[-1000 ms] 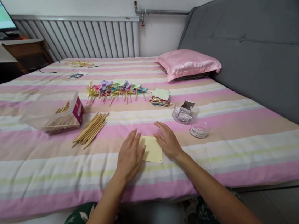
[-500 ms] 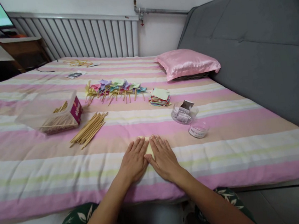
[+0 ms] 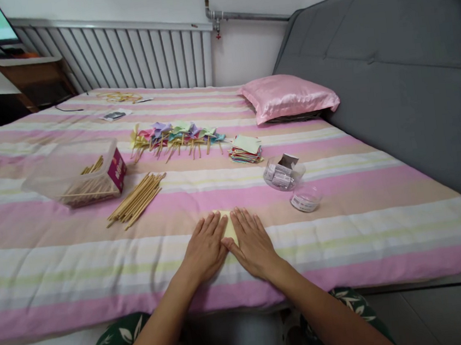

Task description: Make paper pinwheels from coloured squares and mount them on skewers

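A pale yellow sheet of paper (image 3: pixel 230 230) lies on the striped bedspread near the bed's front edge, mostly covered by my hands. My left hand (image 3: pixel 206 247) rests flat on its left part, fingers stretched out and palm down. My right hand (image 3: pixel 252 242) presses flat on the right part, its thumb reaching over toward the left hand. Between the two hands a strip of the paper shows. Beyond them to the left is a bundle of thin wooden sticks (image 3: pixel 137 201). A stack of coloured paper squares (image 3: pixel 246 149) sits farther off, right of centre.
A clear plastic box (image 3: pixel 86 176) holds more sticks at the left. Paper pinwheels (image 3: pixel 177 137) lie in a row behind. At the right are an open clear round container (image 3: pixel 283 173) and a clear lid (image 3: pixel 306 198). A pink pillow (image 3: pixel 288 98) lies by the grey headboard (image 3: pixel 386 46).
The left hand has shifted very slightly left, so a little more of the yellow paper shows between the hands. Everything else stays in place.
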### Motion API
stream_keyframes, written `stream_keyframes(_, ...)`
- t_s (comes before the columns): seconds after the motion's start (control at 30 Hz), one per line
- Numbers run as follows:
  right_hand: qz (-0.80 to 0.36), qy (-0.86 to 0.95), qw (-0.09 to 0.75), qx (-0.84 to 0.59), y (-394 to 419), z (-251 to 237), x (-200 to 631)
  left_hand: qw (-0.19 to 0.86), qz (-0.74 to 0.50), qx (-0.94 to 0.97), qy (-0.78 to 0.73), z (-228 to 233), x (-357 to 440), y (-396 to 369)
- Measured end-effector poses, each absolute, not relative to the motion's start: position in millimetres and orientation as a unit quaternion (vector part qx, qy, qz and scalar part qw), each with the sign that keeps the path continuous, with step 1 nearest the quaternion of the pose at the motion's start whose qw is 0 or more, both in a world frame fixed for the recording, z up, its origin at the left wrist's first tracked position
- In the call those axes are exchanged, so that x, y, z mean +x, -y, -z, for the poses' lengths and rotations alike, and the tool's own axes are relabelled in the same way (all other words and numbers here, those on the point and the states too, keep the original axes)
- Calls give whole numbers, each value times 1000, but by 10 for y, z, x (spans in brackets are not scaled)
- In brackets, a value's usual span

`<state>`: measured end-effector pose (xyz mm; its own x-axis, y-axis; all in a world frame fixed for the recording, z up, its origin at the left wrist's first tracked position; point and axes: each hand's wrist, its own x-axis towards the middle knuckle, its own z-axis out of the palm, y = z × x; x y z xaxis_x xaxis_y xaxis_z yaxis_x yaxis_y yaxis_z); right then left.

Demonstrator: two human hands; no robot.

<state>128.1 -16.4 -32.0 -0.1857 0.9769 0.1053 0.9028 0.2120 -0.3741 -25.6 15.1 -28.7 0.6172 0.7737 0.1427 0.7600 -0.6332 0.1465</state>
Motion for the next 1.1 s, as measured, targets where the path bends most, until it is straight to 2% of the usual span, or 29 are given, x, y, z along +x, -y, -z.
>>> stream_keyframes(0.83,-113,751,164,-629,181,331,1290,26,-98,878,-468,275,-312,-155)
stream_keyframes(1.1,-121,736,207,-633,171,329,1298,29,-113,868,-482,289,-325,-154)
